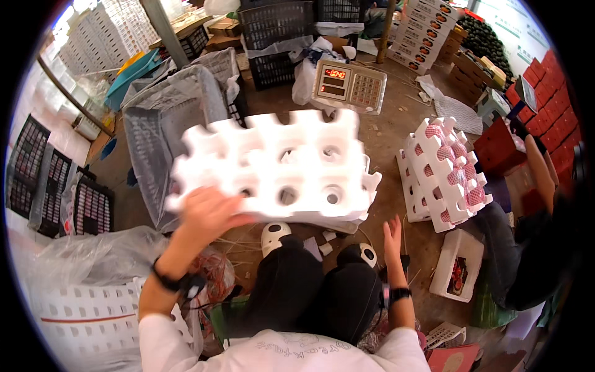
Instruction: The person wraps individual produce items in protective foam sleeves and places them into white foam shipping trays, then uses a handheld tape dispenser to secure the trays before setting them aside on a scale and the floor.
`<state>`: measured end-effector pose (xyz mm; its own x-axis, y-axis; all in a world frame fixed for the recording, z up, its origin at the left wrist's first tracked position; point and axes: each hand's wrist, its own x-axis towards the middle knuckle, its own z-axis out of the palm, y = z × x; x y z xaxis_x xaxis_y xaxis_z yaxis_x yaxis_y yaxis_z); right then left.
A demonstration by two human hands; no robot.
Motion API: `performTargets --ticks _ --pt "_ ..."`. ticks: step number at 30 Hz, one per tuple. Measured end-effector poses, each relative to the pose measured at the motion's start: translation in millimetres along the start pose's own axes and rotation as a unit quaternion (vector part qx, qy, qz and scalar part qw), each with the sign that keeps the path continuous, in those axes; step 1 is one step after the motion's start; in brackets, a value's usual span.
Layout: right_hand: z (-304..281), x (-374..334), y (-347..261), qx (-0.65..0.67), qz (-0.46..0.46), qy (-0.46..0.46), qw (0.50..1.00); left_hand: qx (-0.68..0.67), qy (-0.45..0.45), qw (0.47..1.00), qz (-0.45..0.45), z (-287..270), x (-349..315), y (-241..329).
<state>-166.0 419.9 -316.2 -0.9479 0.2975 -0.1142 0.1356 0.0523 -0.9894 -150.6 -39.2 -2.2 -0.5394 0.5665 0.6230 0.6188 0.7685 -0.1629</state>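
A white foam fruit tray (266,170) with rows of round cups lies in front of me, above my knees. Its cups hold no fruit, and glare washes out its left part. At its near left corner is my left hand (207,211), gripping the edge with the thumb pointing right; some fingers are hidden. Beneath it, another white foam piece shows along the right and near edges. To the right of the tray, my right hand (392,235) is raised, fingers stretched out, touching nothing. Farther right stands a white foam box (414,189) holding fruit in pink nets (457,173).
A scale's display unit (350,85) stands beyond the tray. At left are a plastic-lined crate (170,111) and black crates (56,177). A person (533,242) sits at the right, near a small foam box (457,265). Red boxes (551,105) are stacked behind.
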Motion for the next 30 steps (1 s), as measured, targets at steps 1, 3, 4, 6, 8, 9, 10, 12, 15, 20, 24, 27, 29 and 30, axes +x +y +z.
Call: performTargets --ticks 1,3,4,6,8,9,10,12,15,20,24,27,29,30 --pt "-20.4 -20.0 -2.3 0.013 0.017 0.01 1.0 -0.009 0.024 0.999 0.044 48.0 15.2 -0.4" --pt "-60.8 -65.2 -13.8 -0.042 -0.032 0.017 0.998 -0.033 0.029 0.995 0.093 133.5 38.5 -0.5" --pt "-80.6 -88.4 -22.1 -0.02 0.004 0.046 0.999 -0.043 0.02 0.993 0.108 166.8 45.1 -0.1" --pt "-119.8 -133.3 -43.5 -0.01 0.035 0.101 0.994 -0.049 -0.042 0.993 0.099 211.8 47.1 6.5" --pt "-151.3 -170.2 -68.4 -0.021 0.051 0.179 0.982 -0.071 -0.071 0.992 0.075 231.9 45.1 15.6" --pt "-162.5 -184.1 -81.6 -0.01 0.062 0.227 0.972 -0.091 -0.061 0.992 0.057 231.6 40.8 18.0" --pt "-172.1 -194.4 -96.4 -0.011 0.043 0.243 0.969 -0.12 -0.062 0.99 0.044 226.3 35.1 19.9" --pt "-182.8 -207.9 -131.3 -0.016 -0.001 0.273 0.962 -0.144 -0.062 0.988 -0.005 204.0 17.2 18.5" --pt "-189.5 -197.6 -206.7 0.06 -0.083 0.262 0.96 -0.167 -0.027 0.983 -0.077 153.6 -31.4 6.5" --pt "-136.9 -166.9 -351.8 0.104 -0.299 0.134 0.939 -0.111 -0.069 0.966 -0.222 81.8 -154.5 16.5" --pt "-45.6 -146.7 -430.5 0.147 -0.36 -0.076 0.918 -0.104 -0.11 0.933 -0.327 44.4 -228.3 42.0" --pt "33.1 -115.6 -444.0 0.213 -0.337 -0.238 0.886 -0.111 -0.121 0.917 -0.363 28.7 -249.8 45.1" --pt "86.2 -98.2 -429.0 0.217 -0.294 -0.216 0.905 -0.119 -0.116 0.91 -0.381 21.5 -253.7 34.4" --pt "116.6 -90.1 -411.3 0.285 -0.256 -0.221 0.897 -0.101 -0.137 0.902 -0.397 18.9 -253.9 25.1"
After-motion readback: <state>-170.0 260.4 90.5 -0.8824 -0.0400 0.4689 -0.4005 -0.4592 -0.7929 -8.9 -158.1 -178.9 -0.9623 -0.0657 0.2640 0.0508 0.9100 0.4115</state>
